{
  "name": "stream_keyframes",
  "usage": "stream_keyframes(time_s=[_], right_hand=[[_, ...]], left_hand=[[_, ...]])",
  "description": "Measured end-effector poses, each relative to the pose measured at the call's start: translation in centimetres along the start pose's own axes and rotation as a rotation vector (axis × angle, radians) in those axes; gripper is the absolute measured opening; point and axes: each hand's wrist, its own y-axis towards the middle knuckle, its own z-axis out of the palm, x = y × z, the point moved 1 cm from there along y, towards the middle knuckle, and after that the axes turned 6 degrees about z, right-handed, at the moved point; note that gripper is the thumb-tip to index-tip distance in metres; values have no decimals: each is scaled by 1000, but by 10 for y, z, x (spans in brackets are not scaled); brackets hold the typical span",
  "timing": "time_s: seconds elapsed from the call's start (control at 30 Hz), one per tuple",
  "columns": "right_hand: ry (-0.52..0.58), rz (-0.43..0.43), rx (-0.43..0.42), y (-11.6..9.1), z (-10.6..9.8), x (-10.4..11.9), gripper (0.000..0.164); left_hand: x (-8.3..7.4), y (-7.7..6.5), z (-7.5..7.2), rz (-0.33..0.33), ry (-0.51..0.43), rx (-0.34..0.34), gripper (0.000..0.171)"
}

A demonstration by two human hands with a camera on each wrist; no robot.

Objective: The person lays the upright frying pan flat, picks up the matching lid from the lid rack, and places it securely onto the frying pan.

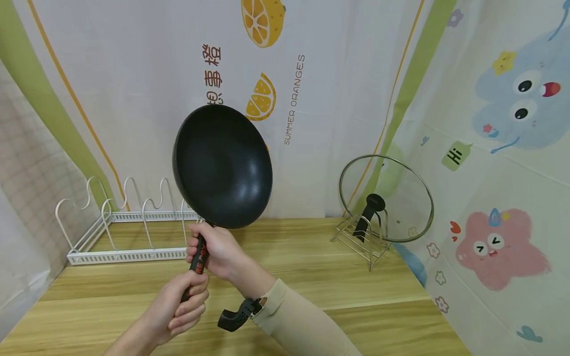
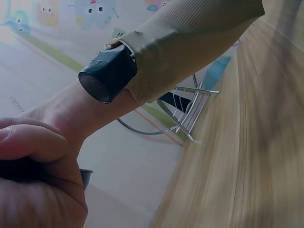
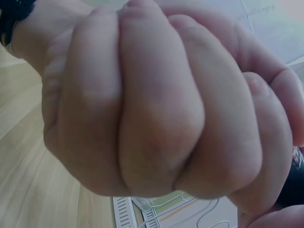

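A deep black wok [image 1: 222, 168] is held up over the table in the head view, its dark inside facing me. My left hand [image 1: 180, 304] grips the lower end of its black handle [image 1: 200, 257], which bears red lettering. Higher on that handle, close to the wok's rim, my right hand [image 1: 218, 249] has its fingers wrapped round. In the right wrist view the curled fingers [image 3: 156, 109] fill most of the picture. The left wrist view shows part of the left hand [image 2: 38, 171] round the dark handle, with the right forearm's sleeve [image 2: 185, 47] crossing above.
A white rack [image 1: 129, 254] with several looped wire dividers stands at the left. On the right, a glass lid [image 1: 405, 198] with a black knob leans upright in a small wire stand [image 1: 365, 247]. Printed curtains [image 1: 338, 99] hang behind the wooden table [image 1: 285, 287].
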Motion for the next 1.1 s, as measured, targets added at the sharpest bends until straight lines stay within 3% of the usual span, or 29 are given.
stream_keyframes(time_s=[0.17, 0.4, 1.1], right_hand=[[65, 17, 17, -3, -1, 1, 32], [153, 61, 109, -5, -4, 2, 37], [376, 84, 283, -14, -15, 2, 46]], left_hand=[[-1, 2, 2, -12, -50, 33, 43], [-3, 4, 8, -13, -90, 77, 39], [2, 19, 12, -62, -401, 298, 35]])
